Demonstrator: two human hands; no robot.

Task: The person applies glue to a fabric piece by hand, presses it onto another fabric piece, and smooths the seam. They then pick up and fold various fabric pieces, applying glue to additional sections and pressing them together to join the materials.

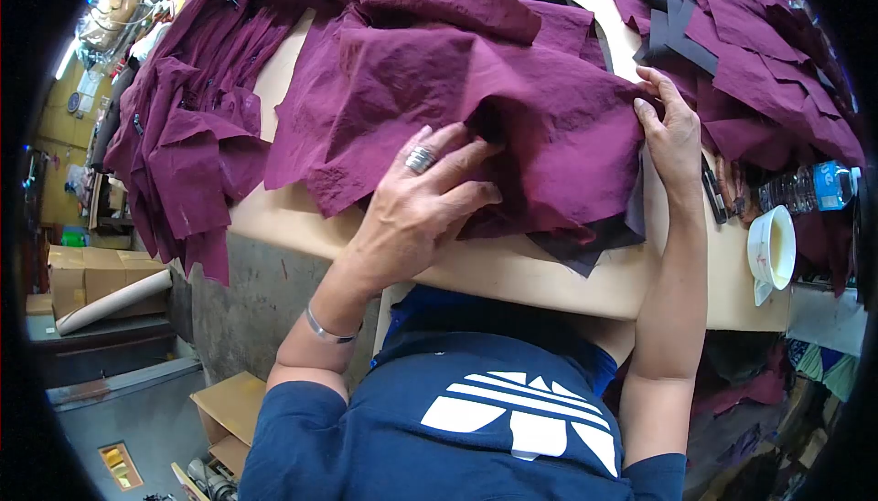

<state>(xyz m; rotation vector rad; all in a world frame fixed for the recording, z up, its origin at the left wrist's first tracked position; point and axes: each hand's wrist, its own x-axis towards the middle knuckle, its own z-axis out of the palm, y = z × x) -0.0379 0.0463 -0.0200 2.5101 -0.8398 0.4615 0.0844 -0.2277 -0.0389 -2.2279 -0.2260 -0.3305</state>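
Note:
Purple fabric [567, 126] lies crumpled in a large piece over the table's front part. The fingers of my left hand [434, 186], which wears a wide ring, rest apart on a dark fold in the cloth's middle. At the fabric's right edge, my right hand [672, 126] pinches the cloth between thumb and fingers. Dark lining fabric [594, 240] shows under the purple piece near the table's front edge.
A pile of purple garment pieces [197, 122] hangs over the table's left side. More purple and dark cut pieces [759, 53] lie at right. Beside them are a water bottle [809, 188], a white bowl [773, 250] and a cardboard box [96, 277] on the left.

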